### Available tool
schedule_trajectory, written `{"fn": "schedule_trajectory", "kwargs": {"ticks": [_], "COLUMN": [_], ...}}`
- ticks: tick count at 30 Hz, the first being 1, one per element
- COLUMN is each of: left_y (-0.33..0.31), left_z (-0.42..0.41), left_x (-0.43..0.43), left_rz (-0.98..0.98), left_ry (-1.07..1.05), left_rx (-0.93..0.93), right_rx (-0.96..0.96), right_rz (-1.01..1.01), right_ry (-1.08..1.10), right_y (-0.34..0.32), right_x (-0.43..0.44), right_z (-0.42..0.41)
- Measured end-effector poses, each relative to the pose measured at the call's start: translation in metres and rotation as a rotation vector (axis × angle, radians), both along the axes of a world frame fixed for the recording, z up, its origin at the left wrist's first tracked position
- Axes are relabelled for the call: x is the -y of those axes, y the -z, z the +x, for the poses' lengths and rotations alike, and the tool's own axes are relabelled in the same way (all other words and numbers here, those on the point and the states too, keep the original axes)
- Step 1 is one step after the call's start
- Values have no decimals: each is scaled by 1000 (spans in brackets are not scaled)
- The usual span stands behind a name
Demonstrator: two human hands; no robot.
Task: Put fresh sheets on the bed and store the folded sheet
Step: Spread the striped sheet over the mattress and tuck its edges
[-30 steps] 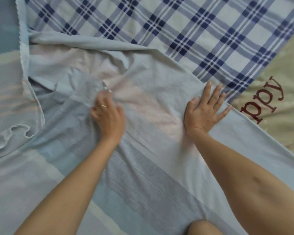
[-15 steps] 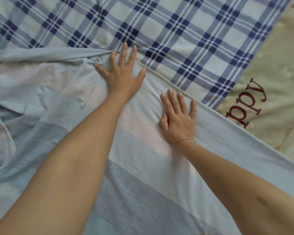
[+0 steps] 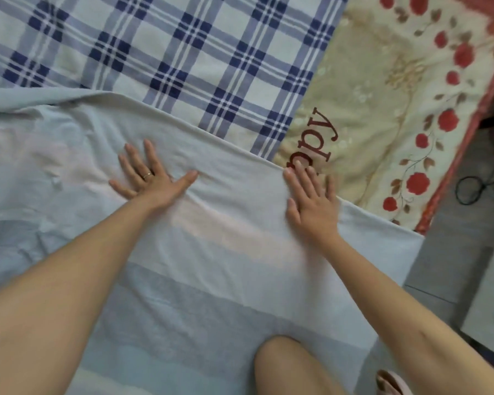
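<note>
Pale striped sheet (image 3: 211, 252) spread flat under both palms, top hem lying across plaid sheet (image 3: 154, 52). Left hand (image 3: 151, 181) flat, fingers (image 3: 150, 155) splayed; right hand (image 3: 311, 206) flat at the hem, fingers straight, close together. Looks light, limp, crease-prone. Best pinched at hem or corners, not mid-panel.

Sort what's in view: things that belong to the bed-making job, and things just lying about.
Job: pale striped sheet, pressed flat by left hand and right hand; blue checked sheet; floral bedcover beneath.
Lying about: black cable on the floor; pink slipper-like thing.
</note>
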State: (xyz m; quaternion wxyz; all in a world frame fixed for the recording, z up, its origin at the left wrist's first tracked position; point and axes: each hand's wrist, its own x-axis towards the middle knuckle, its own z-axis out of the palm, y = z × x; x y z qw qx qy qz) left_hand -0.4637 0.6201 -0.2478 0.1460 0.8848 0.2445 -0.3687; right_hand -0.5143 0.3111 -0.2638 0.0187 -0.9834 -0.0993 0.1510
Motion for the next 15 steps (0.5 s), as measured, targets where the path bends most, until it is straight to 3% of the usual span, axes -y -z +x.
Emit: {"fn": "schedule_trajectory", "kwargs": {"ticks": [3, 4, 5, 8, 9, 15], "left_y": [-2, -3, -6, -3, -1, 17], "left_z": [2, 3, 5, 4, 3, -1], "left_x": [3, 4, 2, 2, 4, -4], "left_rz": [-1, -4, -3, 1, 7, -32], "left_ry": [-2, -1, -9, -25, -33, -46], "left_rx": [0, 1, -2, 6, 23, 116], "right_rx": [35, 81, 107, 11, -19, -32], "right_rz": [-26, 17, 101, 250, 240, 174], "right_ry": [533, 531, 385, -504, -637, -337], "right_y": [-6, -10, -11, -3, 0, 8], "right_x": [26, 15, -5, -66, -79, -126], "right_z": [40, 50, 55, 49, 57, 94]}}
